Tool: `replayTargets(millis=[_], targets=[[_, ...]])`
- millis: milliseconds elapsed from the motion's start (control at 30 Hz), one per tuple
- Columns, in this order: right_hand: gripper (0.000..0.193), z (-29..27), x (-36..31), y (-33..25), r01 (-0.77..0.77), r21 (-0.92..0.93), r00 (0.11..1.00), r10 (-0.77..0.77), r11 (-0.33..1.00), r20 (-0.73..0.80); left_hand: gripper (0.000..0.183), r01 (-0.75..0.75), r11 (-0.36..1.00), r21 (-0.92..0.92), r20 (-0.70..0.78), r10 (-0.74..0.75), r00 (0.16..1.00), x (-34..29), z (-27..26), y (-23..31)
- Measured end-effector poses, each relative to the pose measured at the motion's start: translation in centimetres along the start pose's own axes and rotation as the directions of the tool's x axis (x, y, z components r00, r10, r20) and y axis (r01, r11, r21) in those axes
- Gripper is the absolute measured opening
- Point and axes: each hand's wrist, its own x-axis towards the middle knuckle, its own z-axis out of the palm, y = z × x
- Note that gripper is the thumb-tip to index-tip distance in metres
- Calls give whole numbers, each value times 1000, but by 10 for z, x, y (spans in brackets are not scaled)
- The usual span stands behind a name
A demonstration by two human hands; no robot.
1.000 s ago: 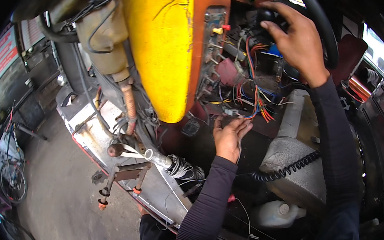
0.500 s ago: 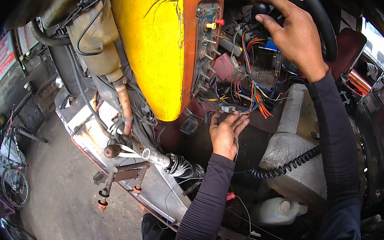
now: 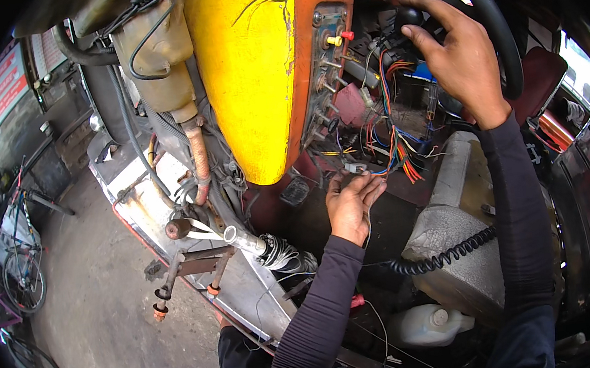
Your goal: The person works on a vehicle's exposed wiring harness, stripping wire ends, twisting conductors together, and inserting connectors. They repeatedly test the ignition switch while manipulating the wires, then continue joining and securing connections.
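Low in the open dash cavity, my left hand (image 3: 352,210) has its fingertips closed at a small white wire connector (image 3: 356,168), from which blue and orange wires run right. A bundle of loose coloured wires (image 3: 404,154) with cut ends hangs just beside it. Higher up at the right, thumb and fingers of my right hand (image 3: 468,62) curl round a black rounded knob (image 3: 410,17) next to the steering wheel (image 3: 496,26). Its palm partly covers the parts behind. Left of the cavity stands an orange panel (image 3: 323,73) with switches, beside a yellow body panel (image 3: 248,81).
A coiled black cable (image 3: 446,253) crosses a worn grey cover (image 3: 452,239). Below it lies a white plastic jug (image 3: 432,324). Pedal-like levers with a metal bracket (image 3: 195,263) stick out at the left. Bicycles (image 3: 22,274) stand along the wall over the concrete floor (image 3: 103,276).
The whole view has shifted slightly, so things sit a little farther right. Both hands keep nearly the same pose, the left at the connector and the right at the knob.
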Motion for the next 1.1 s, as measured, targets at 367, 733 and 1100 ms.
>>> replayTargets(millis=[367,733,1100], targets=[[34,1,0,1,20,0,1000,-20,1000,-11,35,9,998,-66,23,-7,1000,8,-6,-4],[34,0,1,5,42,14,999,-42,999,-13,20,13,999,-39,12,-12,1000,3,-3,-2],[39,3,8,2,-20,-58,998,17,998,-65,18,8,1000,-11,-11,-8,1000,2,1,0]])
